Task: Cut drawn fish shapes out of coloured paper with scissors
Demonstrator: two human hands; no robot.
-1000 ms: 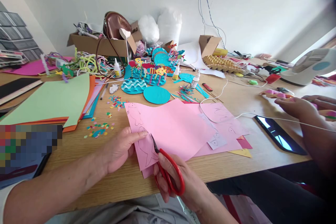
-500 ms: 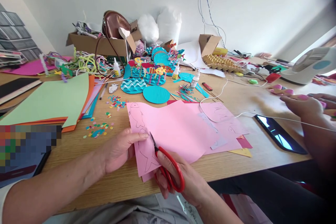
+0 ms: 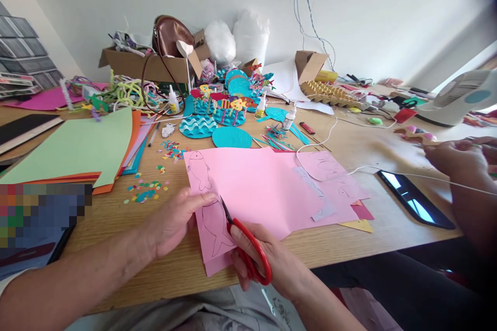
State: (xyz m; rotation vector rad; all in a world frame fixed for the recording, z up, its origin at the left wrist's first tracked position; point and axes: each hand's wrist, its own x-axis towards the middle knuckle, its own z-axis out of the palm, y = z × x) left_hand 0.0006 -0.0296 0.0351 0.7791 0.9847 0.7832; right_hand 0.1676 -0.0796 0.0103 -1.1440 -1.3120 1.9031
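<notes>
My left hand (image 3: 180, 217) pinches the left edge of a pink sheet of paper (image 3: 248, 181), thumb on top and fingers underneath. Two fish outlines are drawn in dark line along that edge, one above my thumb and a larger one below it. Red-handled scissors (image 3: 252, 248) are gripped in my right hand (image 3: 272, 258), which has its fingers in the loops. Their dark blades lie at the paper beside the larger fish, pointing up and away from me. How far the blades are parted I cannot tell.
Left of the paper lie confetti dots (image 3: 145, 191), a stack of coloured sheets (image 3: 70, 145) and a tablet (image 3: 34, 227). Glue bottles (image 3: 288, 118) and blue card pieces (image 3: 232, 137) stand behind. A phone (image 3: 413, 199), a white cable and another person's hands (image 3: 462, 160) are at right.
The pink sheet has shifted slightly and its far edge lies straighter. My hands and the scissors have barely moved. The other person's hands have drawn closer together.
</notes>
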